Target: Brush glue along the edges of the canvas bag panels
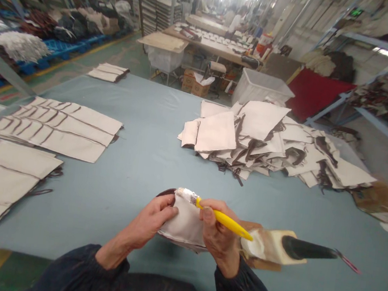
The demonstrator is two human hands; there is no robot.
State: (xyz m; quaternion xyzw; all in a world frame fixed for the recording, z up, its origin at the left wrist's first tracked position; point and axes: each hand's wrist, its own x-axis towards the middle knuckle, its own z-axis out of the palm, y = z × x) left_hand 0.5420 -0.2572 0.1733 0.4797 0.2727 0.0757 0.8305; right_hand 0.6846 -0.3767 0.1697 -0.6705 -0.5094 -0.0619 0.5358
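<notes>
My left hand (152,220) is closed on the left edge of a small cream fabric piece (185,221) with a dark trim, held just above the near edge of the blue-grey table (143,158). My right hand (217,234) grips the same piece from the right and also holds a yellow-handled brush (222,218), whose white, glue-caked tip lies on the fabric's top edge. Right of that hand lies a cream block with a black handle (294,248).
A loose heap of cream pieces with dark straps (271,142) lies at the right middle. Overlapped rows of finished pieces (59,125) cover the left, with a small stack (107,72) at the far edge. Beyond are a white bin (260,87), cartons, shelving and distant workers.
</notes>
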